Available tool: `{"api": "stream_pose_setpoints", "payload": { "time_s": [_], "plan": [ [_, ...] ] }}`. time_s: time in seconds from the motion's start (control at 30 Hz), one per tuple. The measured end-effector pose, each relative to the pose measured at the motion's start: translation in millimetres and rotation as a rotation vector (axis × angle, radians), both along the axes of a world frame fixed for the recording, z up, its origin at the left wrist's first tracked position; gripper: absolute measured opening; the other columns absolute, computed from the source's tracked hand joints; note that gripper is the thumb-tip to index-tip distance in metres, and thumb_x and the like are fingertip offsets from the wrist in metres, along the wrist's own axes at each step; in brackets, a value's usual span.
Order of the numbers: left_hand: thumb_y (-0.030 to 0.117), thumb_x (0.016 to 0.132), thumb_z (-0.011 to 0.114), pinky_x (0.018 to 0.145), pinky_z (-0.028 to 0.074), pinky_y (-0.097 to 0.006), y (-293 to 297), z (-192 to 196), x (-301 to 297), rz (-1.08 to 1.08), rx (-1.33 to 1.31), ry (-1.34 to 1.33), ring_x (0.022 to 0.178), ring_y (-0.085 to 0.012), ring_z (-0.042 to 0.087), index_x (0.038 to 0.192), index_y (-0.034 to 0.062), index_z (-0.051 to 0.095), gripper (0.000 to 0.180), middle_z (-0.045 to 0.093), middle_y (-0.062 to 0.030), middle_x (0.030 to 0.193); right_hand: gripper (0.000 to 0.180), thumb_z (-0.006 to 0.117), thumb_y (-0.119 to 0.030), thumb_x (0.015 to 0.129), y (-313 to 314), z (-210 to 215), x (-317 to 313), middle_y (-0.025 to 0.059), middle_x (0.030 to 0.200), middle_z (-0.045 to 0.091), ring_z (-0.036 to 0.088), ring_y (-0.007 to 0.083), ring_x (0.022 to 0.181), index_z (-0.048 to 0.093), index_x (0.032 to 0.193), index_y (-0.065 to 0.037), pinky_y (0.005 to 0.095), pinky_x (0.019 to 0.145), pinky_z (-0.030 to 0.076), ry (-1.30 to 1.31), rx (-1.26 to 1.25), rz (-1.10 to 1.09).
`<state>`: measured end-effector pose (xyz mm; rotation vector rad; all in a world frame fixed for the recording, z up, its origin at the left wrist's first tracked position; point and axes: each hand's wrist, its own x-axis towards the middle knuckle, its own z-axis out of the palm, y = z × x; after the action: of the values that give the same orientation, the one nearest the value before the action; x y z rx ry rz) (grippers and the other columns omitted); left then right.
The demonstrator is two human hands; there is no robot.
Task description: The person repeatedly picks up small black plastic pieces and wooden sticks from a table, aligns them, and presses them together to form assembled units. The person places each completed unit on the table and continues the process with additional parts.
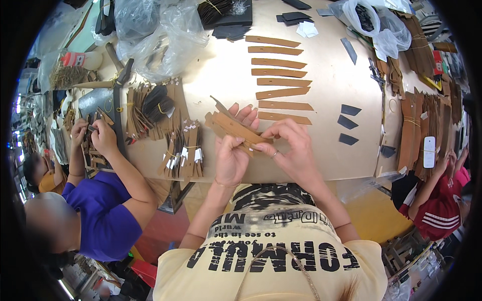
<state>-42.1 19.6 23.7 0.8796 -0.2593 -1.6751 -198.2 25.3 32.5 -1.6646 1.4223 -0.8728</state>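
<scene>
My left hand (pixel 232 159) is closed around a small stack of brown leather-like strips (pixel 226 125), thumb on top, above the table's near edge. My right hand (pixel 290 149) pinches the right end of these strips between thumb and fingers. A ring shows on one of its fingers. Just beyond my hands, several brown strips (pixel 284 106) lie flat in a column, each with a slanted right end. Three short black pieces (pixel 347 122) lie to the right of them. The lower strips in my grip are partly hidden by my fingers.
Bundled brown strips with white tags (pixel 191 150) lie to the left, near clear plastic bags (pixel 165 40). More strip bundles (pixel 409 125) are stacked at right. A person in purple (pixel 108 213) works at left, another in red (pixel 437 210) at right.
</scene>
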Motion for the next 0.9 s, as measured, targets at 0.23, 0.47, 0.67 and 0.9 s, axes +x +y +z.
{"api": "stream_pose_setpoints", "payload": {
  "time_s": [0.23, 0.47, 0.67, 0.9],
  "plan": [
    [-0.005, 0.089, 0.045, 0.101, 0.051, -0.041, 29.8, -17.5, 13.2, -0.130, -0.002, -0.211, 0.120, -0.0295, 0.058, 0.141, -0.0024, 0.041, 0.052, 0.055, -0.0187, 0.131, 0.017, 0.079, -0.022, 0.081, 11.4, 2.9, -10.5, 0.0000, 0.078, 0.065, 0.061, 0.0183, 0.075, 0.071, 0.088, -0.009, 0.0340, 0.079, 0.036, 0.052, 0.153, 0.063],
    [0.003, 0.093, 0.048, 0.104, 0.049, -0.040, 42.2, -9.6, 46.8, -0.001, 0.097, -0.283, 0.118, -0.0276, 0.058, 0.143, -0.0031, 0.038, 0.052, 0.054, -0.0189, 0.131, 0.015, 0.076, -0.024, 0.084, 28.8, -23.2, -45.4, 0.0035, 0.077, 0.066, 0.061, 0.0205, 0.069, 0.073, 0.089, -0.010, 0.0358, 0.077, 0.037, 0.212, 0.230, -0.101],
    [0.005, 0.087, 0.048, 0.116, 0.037, -0.043, 14.7, 13.9, 35.5, 0.006, -0.028, -0.026, 0.135, -0.0327, 0.045, 0.149, -0.0009, 0.029, 0.066, 0.043, -0.0233, 0.145, 0.016, 0.077, -0.023, 0.083, 17.2, -22.0, -47.2, 0.0069, 0.082, 0.064, 0.059, 0.0210, 0.076, 0.072, 0.088, -0.009, 0.0358, 0.080, 0.039, 0.556, -0.140, -0.187],
    [-0.007, 0.081, 0.038, 0.120, 0.032, -0.044, 6.5, 23.1, -1.4, -0.039, -0.015, 0.182, 0.143, -0.0334, 0.035, 0.152, 0.0019, 0.022, 0.074, 0.037, -0.0228, 0.150, 0.022, 0.081, -0.007, 0.076, 24.1, 24.4, -22.9, 0.0067, 0.089, 0.066, 0.058, 0.0179, 0.080, 0.069, 0.095, -0.004, 0.0299, 0.070, 0.047, -0.227, 0.037, -0.058]
  ]
}}
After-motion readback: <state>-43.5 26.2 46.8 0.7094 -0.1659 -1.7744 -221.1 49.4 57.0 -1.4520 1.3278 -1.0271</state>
